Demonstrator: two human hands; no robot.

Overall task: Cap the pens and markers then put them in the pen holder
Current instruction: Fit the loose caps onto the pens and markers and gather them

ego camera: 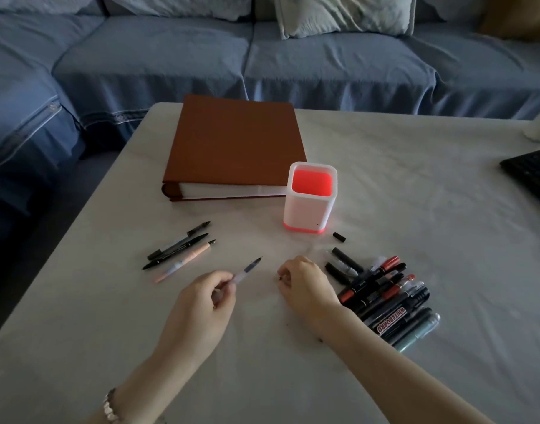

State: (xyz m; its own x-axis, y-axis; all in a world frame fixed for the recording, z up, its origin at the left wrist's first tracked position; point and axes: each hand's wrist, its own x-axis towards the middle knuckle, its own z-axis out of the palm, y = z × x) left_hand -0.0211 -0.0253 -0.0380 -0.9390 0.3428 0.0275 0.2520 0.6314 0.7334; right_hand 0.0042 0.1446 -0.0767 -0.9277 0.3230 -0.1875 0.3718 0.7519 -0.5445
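Pen holder (310,198): upright on surface (415,209), white walls, red interior and base, nothing visible inside; touching or just beside near right corner of brown binder (235,145).

Left hand (207,298): fingers (224,284) grasping clear-barrel pen (247,269) by its near end, dark tip uncapped and pointing far-right, raised off or just above surface.

Right hand (305,286): fingers (288,270) curled inward, pinching small dark piece (281,278); too small to identify with certainty.

Three pens (178,250): lying side by side left of both hands, tips toward far right.

Pile of pens and markers (385,295): lying just right of right hand, black, red and clear barrels, one marked WHITEBOARD.

Loose black cap (339,236): lying alone near base of pen holder, on its right.

Black keyboard (532,175): at right edge. Blue sofa (171,56): beyond far edge of surface. Bracelet (109,405): on left wrist.
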